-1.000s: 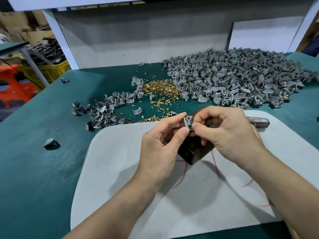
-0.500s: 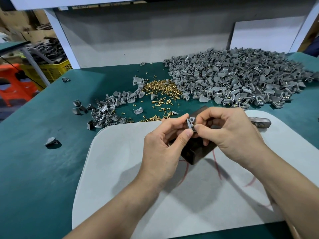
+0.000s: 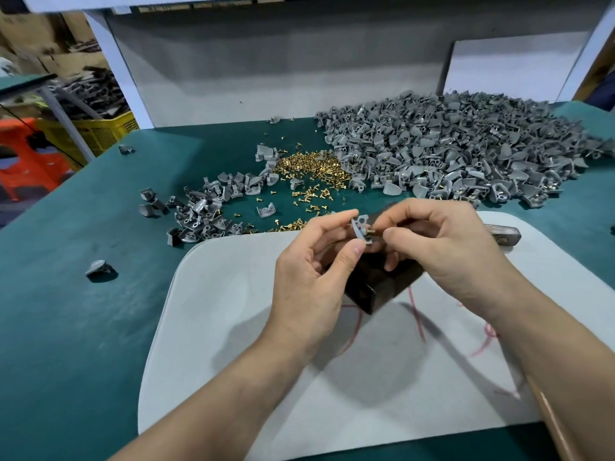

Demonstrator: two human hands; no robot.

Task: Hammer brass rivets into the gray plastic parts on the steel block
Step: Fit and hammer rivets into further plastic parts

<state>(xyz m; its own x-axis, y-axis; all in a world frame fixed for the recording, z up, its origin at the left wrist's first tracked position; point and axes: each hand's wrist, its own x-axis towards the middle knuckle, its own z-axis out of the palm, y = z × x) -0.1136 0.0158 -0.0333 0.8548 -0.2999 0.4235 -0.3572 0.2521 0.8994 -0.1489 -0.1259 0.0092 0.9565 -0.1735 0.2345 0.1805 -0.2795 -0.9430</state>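
Observation:
My left hand pinches a small gray plastic part between thumb and forefinger, held above the dark steel block. My right hand pinches a brass rivet whose shank touches the part's hole. The block lies on the pale gray mat, mostly hidden under both hands. The hammer's steel head pokes out behind my right hand, and its wooden handle runs under my right forearm.
A big heap of gray parts fills the far right of the green table. Loose brass rivets lie in the middle, a smaller pile of parts to the left. One stray part sits far left.
The two hands have drawn slightly apart, so the brass rivet now shows between my right fingertips and the gray part. The part has tilted a little in my left hand.

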